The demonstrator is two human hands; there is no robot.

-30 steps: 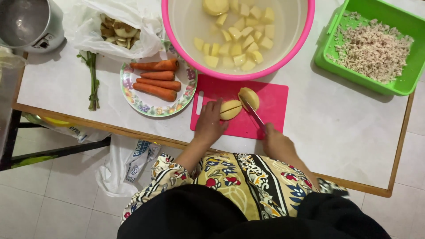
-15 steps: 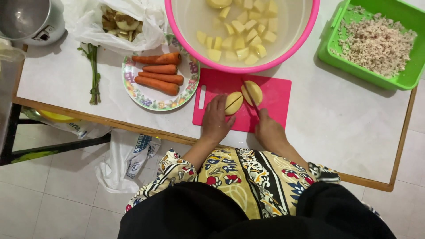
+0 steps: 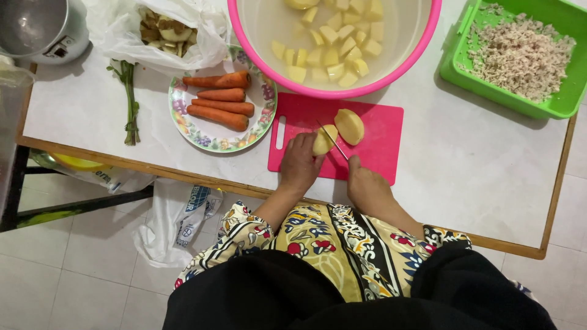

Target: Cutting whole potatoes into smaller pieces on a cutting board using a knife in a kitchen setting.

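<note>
— Left hand [image 3: 301, 164]?
— Stretched forward from a patterned sleeve, palm down, fingers curled and pressing at the tips, wrist straight.
— Right hand [image 3: 367, 186]?
— Just right of the left, nearer the body, closed in a fist-like grip, knuckles up, forearm angled in from the right.
— Touching?
— No, slightly apart.

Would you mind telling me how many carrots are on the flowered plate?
4. All lie side by side on the flowered plate, left of the red cutting board: top carrot, second carrot, third carrot, bottom carrot. None seems hidden.
</note>
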